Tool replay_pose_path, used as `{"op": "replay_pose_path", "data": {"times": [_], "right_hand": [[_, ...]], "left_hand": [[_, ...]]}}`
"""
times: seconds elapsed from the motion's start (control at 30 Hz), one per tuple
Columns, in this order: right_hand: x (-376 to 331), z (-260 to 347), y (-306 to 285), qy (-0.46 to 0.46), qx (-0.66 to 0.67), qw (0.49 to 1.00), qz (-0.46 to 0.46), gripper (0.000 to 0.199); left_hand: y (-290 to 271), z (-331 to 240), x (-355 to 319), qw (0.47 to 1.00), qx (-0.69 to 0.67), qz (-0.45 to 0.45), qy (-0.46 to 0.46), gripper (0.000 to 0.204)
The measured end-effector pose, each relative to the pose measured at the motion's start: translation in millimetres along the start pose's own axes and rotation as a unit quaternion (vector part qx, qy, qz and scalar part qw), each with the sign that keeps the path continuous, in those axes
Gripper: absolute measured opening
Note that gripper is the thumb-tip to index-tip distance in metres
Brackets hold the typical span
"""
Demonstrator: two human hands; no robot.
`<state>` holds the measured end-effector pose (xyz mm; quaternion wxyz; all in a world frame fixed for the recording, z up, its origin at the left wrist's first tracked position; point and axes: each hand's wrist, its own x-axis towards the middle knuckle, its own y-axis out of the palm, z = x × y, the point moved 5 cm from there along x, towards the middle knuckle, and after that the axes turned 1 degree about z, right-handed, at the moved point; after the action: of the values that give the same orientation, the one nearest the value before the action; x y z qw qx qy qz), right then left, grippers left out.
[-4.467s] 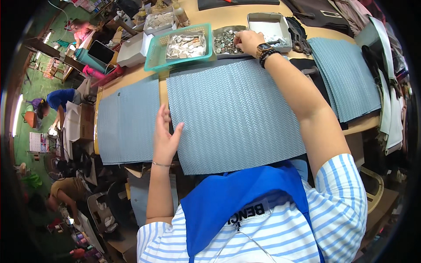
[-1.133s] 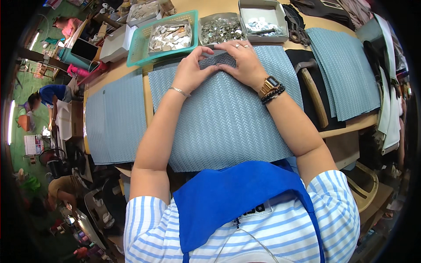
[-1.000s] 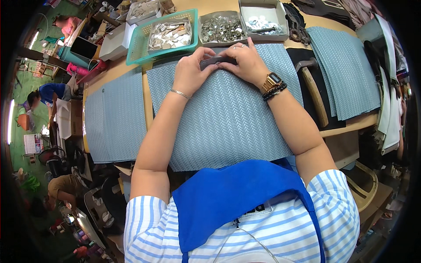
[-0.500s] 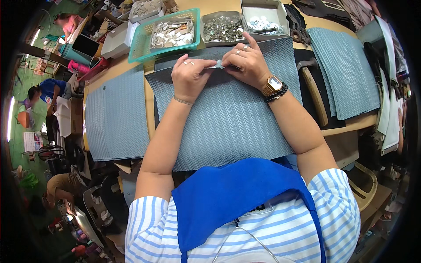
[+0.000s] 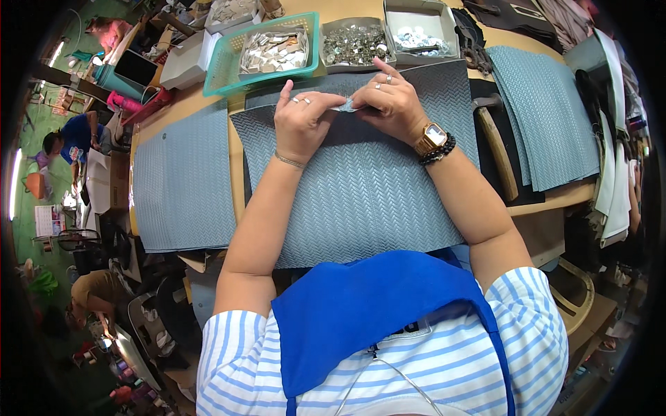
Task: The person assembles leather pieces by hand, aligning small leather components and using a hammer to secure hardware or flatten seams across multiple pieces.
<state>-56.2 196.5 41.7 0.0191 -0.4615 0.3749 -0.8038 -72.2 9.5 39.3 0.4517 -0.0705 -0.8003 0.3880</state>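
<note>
A grey-blue sheet (image 5: 368, 180) with an embossed herringbone weave lies across the table in front of me and hangs over its near edge. My left hand (image 5: 302, 119) pinches the sheet's far edge between thumb and fingers. Close beside it, my right hand (image 5: 392, 104) pinches the same edge, its index finger raised. Between the fingertips the edge is lifted, and a small pale bit shows there. Whether that bit is a separate piece or the sheet's own fold, I cannot tell.
Left lies a stack of similar sheets (image 5: 184, 184); another stack (image 5: 544, 118) is at right. A wooden-handled hammer (image 5: 498, 149) rests beside it. Behind stand a green basket (image 5: 220, 83) of pale pieces, a tray of metal fittings (image 5: 354, 41) and a white box (image 5: 420, 10). People work at far left.
Both hands stay at the sheet's far edge with small finger shifts. My left index finger now points up, and my right fingers have tilted slightly left.
</note>
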Motion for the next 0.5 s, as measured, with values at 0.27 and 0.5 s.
{"op": "replay_pose_path", "data": {"times": [0.27,0.5], "right_hand": [[10,14,-9,-0.042,-0.11,0.993,0.011,0.013],[-4,84,-35,-0.001,-0.13,0.97,0.206,0.008]], "left_hand": [[-13,-15,5,0.999,0.046,0.003,0.021,0.028],[-36,-69,-20,0.985,0.083,0.149,0.003,0.024]]}}
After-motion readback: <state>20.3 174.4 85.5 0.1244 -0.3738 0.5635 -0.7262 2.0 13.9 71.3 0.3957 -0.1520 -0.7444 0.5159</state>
